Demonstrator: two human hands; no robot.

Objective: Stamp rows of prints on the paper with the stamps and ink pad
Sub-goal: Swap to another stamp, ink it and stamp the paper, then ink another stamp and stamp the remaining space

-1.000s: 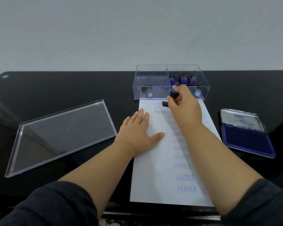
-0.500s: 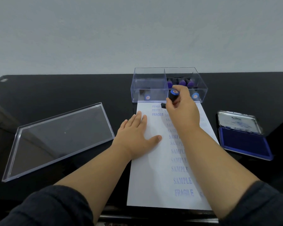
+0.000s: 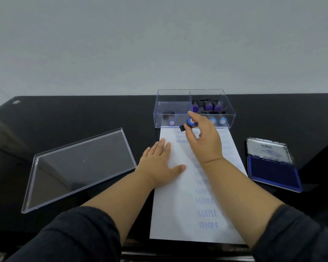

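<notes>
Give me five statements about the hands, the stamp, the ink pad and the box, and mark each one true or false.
1. The right hand holds a stamp over the far end of the paper. True.
2. The left hand grips a second stamp. False: it lies flat on the paper with straight fingers and holds nothing.
3. The ink pad lies open, to the right of the paper. True.
4. The clear lid sits on the clear box. False: the lid lies on the table, left of the paper, and the box is open.
5. The paper is blank. False: it bears blue prints reading SAMPLE and FRAGILE.
</notes>
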